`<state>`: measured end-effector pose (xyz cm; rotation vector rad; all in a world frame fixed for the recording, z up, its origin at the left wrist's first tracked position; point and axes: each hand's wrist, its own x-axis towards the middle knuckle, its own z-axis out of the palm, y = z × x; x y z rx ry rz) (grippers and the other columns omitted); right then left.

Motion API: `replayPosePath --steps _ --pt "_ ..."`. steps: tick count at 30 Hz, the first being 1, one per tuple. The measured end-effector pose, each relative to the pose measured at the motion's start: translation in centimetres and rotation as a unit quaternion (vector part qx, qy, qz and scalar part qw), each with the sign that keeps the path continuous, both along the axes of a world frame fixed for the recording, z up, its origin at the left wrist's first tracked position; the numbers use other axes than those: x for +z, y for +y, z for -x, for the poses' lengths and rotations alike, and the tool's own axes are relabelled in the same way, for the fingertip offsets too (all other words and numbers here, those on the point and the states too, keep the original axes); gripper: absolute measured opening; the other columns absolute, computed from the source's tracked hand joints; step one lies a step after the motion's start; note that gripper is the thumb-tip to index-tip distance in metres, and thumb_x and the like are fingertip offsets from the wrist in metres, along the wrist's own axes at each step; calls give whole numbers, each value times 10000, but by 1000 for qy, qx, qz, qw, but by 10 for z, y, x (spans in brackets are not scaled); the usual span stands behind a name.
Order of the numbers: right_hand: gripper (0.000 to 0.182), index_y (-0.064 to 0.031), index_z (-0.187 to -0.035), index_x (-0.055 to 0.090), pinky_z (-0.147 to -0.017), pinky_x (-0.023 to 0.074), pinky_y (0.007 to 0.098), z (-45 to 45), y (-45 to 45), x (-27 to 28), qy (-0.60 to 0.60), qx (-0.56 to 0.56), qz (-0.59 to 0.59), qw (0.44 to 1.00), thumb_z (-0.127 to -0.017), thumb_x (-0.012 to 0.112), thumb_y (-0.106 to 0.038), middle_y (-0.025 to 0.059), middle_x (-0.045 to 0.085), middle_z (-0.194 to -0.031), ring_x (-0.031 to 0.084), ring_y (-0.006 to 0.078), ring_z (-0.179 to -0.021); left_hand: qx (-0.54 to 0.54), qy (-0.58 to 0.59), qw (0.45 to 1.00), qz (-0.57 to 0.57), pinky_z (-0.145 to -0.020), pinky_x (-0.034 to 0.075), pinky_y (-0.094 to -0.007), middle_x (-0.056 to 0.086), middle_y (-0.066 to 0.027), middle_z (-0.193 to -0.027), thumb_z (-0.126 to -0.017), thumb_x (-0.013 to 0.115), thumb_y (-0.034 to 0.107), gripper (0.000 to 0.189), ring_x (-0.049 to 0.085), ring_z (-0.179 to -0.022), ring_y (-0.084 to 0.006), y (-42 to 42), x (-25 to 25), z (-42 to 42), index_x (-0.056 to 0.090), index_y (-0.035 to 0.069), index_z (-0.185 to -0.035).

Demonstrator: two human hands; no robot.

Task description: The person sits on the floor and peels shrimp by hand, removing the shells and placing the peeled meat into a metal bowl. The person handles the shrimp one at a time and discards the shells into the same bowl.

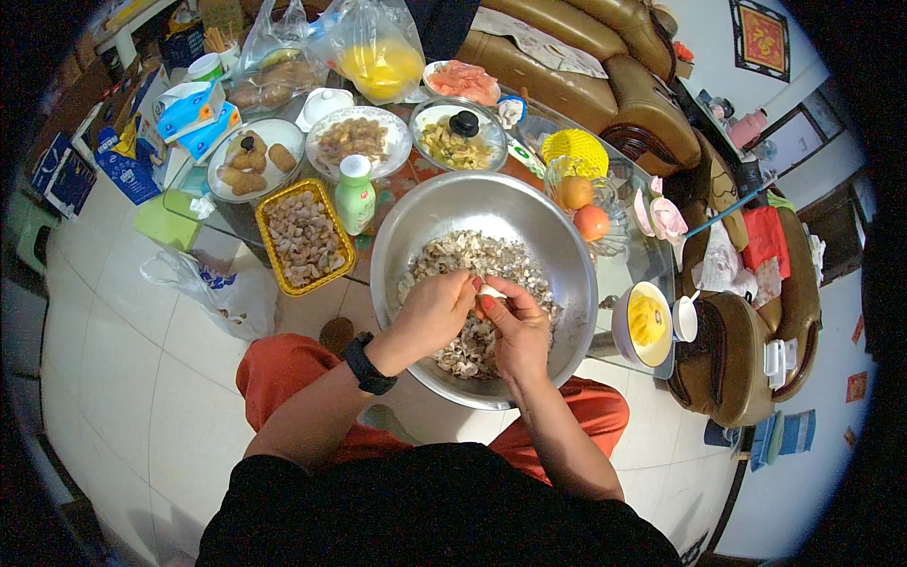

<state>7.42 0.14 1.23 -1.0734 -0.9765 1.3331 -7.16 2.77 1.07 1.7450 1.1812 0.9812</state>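
Observation:
A large steel basin [560, 354] stands before me, with many small pale grey-brown pieces, perhaps mushrooms, over its bottom [496, 248]. Above them my left hand [439, 305] and my right hand [521, 319] meet, pinching one small whitish piece [490, 291] between their fingertips. The fingers partly cover this piece, so its exact kind cannot be told. Left of the basin, a yellow woven basket [348, 264] holds similar-looking brownish pieces [301, 237]. Beside that basket a green bottle with a white cap [356, 198] stands upright.
On the glass table [631, 177] are covered plates of food [256, 159], an orange [575, 192], a fruit bowl and a bowl with peeled yellow fruit [646, 319]. Plastic bags [379, 57] and tissue packs [195, 117] lie at the back. A white bag [227, 301] rests on the floor at left.

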Motion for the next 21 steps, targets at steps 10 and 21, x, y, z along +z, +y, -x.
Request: replayPosePath --steps 10,21 --pt "428 -33 -1172 526 -773 468 231 -11 -3 3 -117 21 -58 991 -780 599 122 40 612 -1025 566 110 -918 -29 92 993 64 -627 452 -441 602 -199 -750 -920 516 230 230 613 -734 -366 5 8 11 571 9 -886" --pt "343 -26 -1083 620 -740 453 223 -7 -1 0 -178 17 -128 976 -763 646 95 33 606 -945 558 103 -835 -70 -37 995 60 -678 473 -344 661 -159 -861 -955 458 247 297 647 -803 -244 3 -12 -1 608 -8 -979"
